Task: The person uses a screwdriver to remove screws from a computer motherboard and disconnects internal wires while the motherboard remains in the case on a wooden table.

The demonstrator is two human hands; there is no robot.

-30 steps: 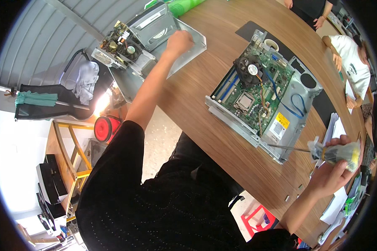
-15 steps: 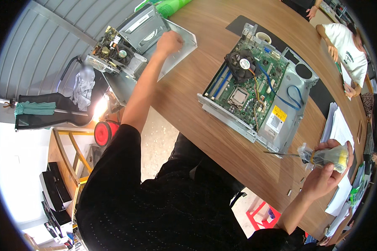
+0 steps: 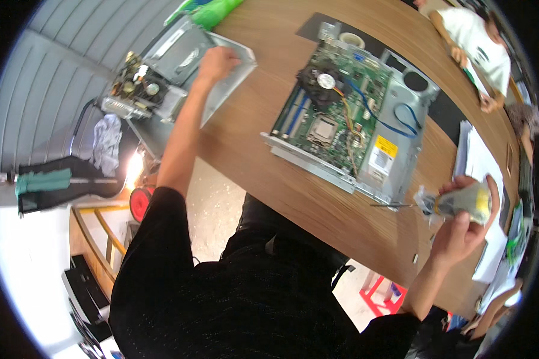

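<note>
So in the upper left of the frame there was a metal case point(image 3: 230, 82) with an exposed circuit board point(image 3: 133, 85) in it, and the left hand point(image 3: 217, 63) reached over its open side, fingers loosely curled. Couldn't tell if they were pinching anything or just resting there, but my guess is that handling that case was the step in hand. Right of centre, toward the top, the opened computer chassis point(image 3: 405, 152) sat on the wooden tabletop point(image 3: 239, 146), green motherboard facing up, with a black fan point(image 3: 323, 82) lying near the uncovered processor point(image 3: 322, 130). Further right, the right hand point(image 3: 459, 236) had its fingers wrapped around the plastic-covered handle of a screwdriver point(image 3: 463, 201), shaft pointing left by the chassis's lower corner; touching or not, I couldn't say. Some papers point(image 3: 485, 161) lay just past it. The next move, I'd say, called for a sure hold on the case with the left, and for any driving, the tip turned down square onto a screw.
</note>
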